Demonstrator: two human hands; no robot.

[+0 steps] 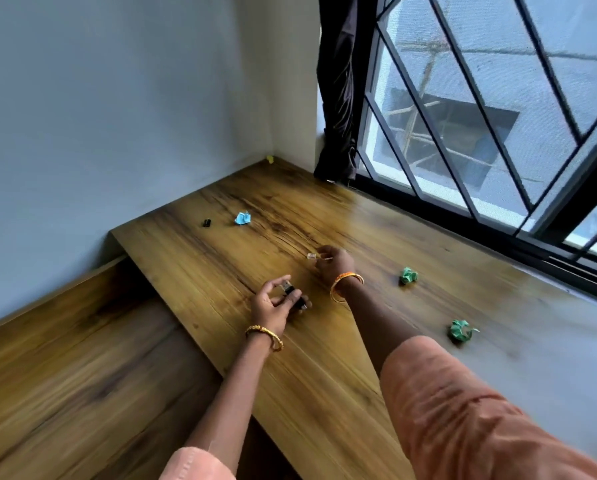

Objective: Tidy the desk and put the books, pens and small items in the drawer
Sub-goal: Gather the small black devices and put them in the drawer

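1. While both forearms reach out over the brown wood-grain desk top (324, 375), the left hand (269, 308) hovers just above the desk near its middle, wrist bent, a gold bangle (266, 336) on the wrist.
2. Its fingers are curled round a small black object with a silvery metal tip (292, 294); what the object is cannot be told, since the frame is blurred there.
3. The right hand (335, 265) lies a little farther and to the right, back of the hand up, with orange and gold bangles (345, 287) at the wrist and a salmon-orange sleeve (463, 410) covering the upper arm.
4. Its fingertips pinch a small clear plastic piece (311, 256), which juts out to the left of the fingers, just above the wood.
5. The two hands are near each other but apart; the black object and the clear piece do not touch.
6. Far and left of the hands, a small black cylindrical cap-like item (206, 223) lies on the desk, with a crumpled light-blue paper scrap (242, 218) just to its right.
7. Right of the right hand sits a crumpled green paper ball (408, 275); a second green paper ball (461, 330) lies nearer, beside the sleeve.
8. A tiny yellow scrap (270, 159) rests in the far corner where the wall meets the desk.
9. A barred window (480, 116) runs along the desk's right side.
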